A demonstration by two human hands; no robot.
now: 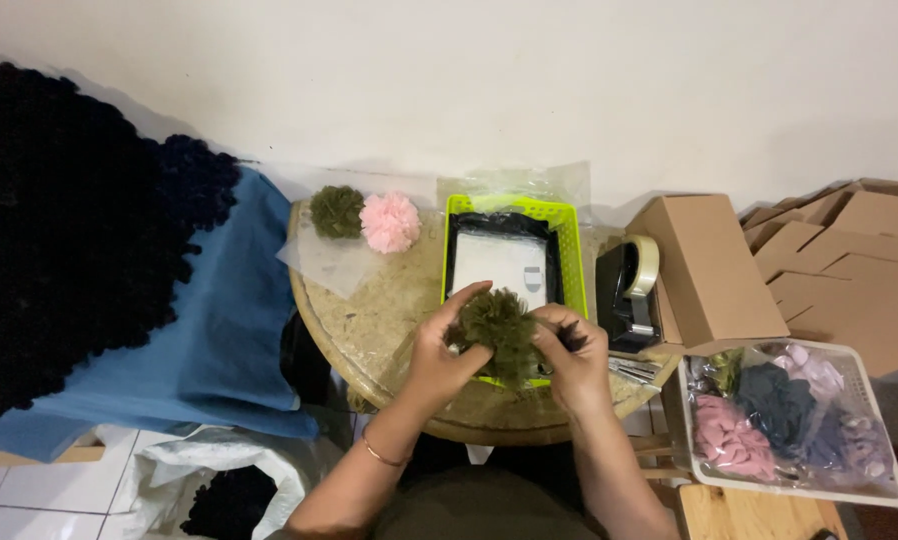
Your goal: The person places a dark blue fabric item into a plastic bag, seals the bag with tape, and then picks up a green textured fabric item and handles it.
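Two hands pinch one olive pompom (pixel 499 330) from opposite sides: left hand (pixel 437 358) at its 9 o'clock, right hand (pixel 575 358) at 3 o'clock. The round pompom has no long axis and sits equally near both, over the green tray's (pixel 572 250) 6 o'clock edge.

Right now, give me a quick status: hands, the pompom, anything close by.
Left hand and right hand both grip the olive pompom. Held over green basket on round table. Tape dispenser just right.
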